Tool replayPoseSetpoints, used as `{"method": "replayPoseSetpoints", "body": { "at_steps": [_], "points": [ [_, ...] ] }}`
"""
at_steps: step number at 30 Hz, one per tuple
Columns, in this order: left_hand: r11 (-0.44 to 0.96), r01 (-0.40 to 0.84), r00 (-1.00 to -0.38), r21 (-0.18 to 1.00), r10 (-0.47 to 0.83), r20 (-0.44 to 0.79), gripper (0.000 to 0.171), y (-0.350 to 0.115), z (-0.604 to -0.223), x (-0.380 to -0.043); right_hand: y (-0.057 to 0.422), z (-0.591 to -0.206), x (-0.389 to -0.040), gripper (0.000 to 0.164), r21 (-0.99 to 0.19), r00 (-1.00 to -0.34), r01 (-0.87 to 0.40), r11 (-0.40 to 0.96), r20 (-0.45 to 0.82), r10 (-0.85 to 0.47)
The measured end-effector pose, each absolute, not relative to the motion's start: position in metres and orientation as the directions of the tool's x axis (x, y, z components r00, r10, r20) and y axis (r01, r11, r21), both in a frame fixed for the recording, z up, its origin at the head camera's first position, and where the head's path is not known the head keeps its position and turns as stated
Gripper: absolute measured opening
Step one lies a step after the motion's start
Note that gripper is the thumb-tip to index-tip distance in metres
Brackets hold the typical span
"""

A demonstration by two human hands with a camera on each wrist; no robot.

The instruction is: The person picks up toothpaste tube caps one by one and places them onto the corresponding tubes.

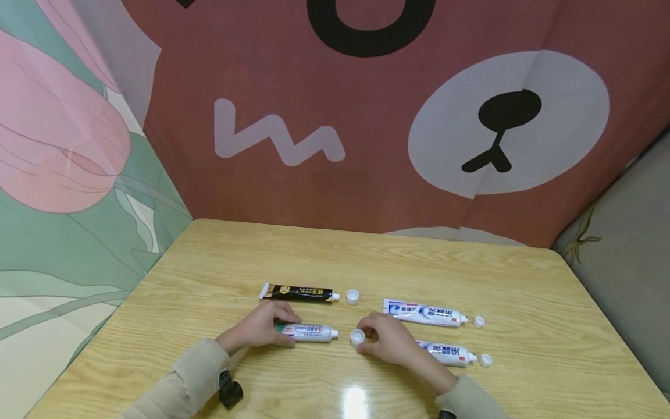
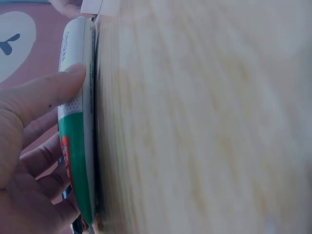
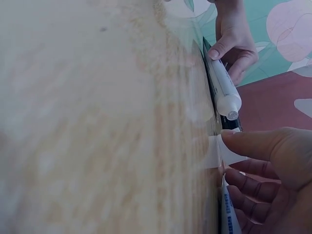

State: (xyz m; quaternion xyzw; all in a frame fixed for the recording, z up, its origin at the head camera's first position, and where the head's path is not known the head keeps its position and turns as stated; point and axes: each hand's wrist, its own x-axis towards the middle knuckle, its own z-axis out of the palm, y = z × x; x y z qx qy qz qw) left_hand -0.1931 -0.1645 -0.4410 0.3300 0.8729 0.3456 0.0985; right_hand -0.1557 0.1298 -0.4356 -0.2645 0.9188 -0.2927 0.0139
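Observation:
On the table lies a green and silver-white toothpaste tube (image 1: 314,333) without its cap, its nozzle pointing right. My left hand (image 1: 264,326) holds its rear part, thumb on the near side and fingers on the far side. In the left wrist view the thumb presses on the white part of the tube (image 2: 78,105). A white round cap (image 1: 357,337) stands at the table, a short gap from that nozzle. My right hand (image 1: 389,340) pinches this cap between thumb and fingers. The right wrist view shows the bare nozzle (image 3: 232,115) above the right thumb.
Behind the left hand lies an uncapped black toothpaste tube (image 1: 298,293) with a white cap (image 1: 353,297) beside its nozzle. Two white-blue tubes (image 1: 425,313) lie to the right, the nearer partly behind my right hand. Their small caps (image 1: 479,321) lie off their nozzles.

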Motion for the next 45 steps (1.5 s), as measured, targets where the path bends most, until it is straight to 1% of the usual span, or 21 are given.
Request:
{"method": "replayPoseSetpoints", "body": {
  "at_steps": [3, 8, 13, 16, 26, 34, 41, 45],
  "points": [
    [0.537, 0.51, -0.76, 0.672, 0.647, 0.06, 0.037, -0.164, -0.442, -0.193, 0.13, -0.435, -0.155, 0.022, -0.558, -0.865, -0.465, 0.687, 0.122, -0.486],
    [0.515, 0.55, -0.737, 0.658, 0.67, 0.091, 0.036, -0.165, -0.441, -0.193, 0.131, -0.434, -0.156, 0.019, -0.601, -0.871, -0.443, 0.665, 0.113, -0.478],
    [0.531, 0.538, -0.746, 0.655, 0.661, 0.077, 0.033, -0.165, -0.438, -0.193, 0.133, -0.434, -0.156, 0.016, -0.65, -0.872, -0.429, 0.627, 0.117, -0.475],
    [0.534, 0.536, -0.75, 0.654, 0.656, 0.079, 0.032, -0.165, -0.436, -0.192, 0.134, -0.435, -0.156, 0.016, -0.657, -0.872, -0.428, 0.62, 0.12, -0.475],
    [0.522, 0.539, -0.767, 0.661, 0.628, 0.129, 0.032, -0.165, -0.43, -0.191, 0.136, -0.433, -0.155, 0.016, -0.65, -0.867, -0.444, 0.617, 0.14, -0.478],
    [0.527, 0.538, -0.775, 0.658, 0.617, 0.14, 0.032, -0.162, -0.421, -0.19, 0.137, -0.426, -0.154, 0.024, -0.629, -0.867, -0.462, 0.625, 0.172, -0.468],
    [0.488, 0.595, -0.752, 0.638, 0.619, 0.228, 0.032, -0.16, -0.417, -0.191, 0.134, -0.418, -0.155, 0.026, -0.603, -0.865, -0.486, 0.632, 0.228, -0.447],
    [0.48, 0.588, -0.755, 0.651, 0.615, 0.228, 0.032, -0.159, -0.414, -0.19, 0.132, -0.415, -0.157, 0.025, -0.589, -0.864, -0.494, 0.64, 0.245, -0.44]
  ]
}}
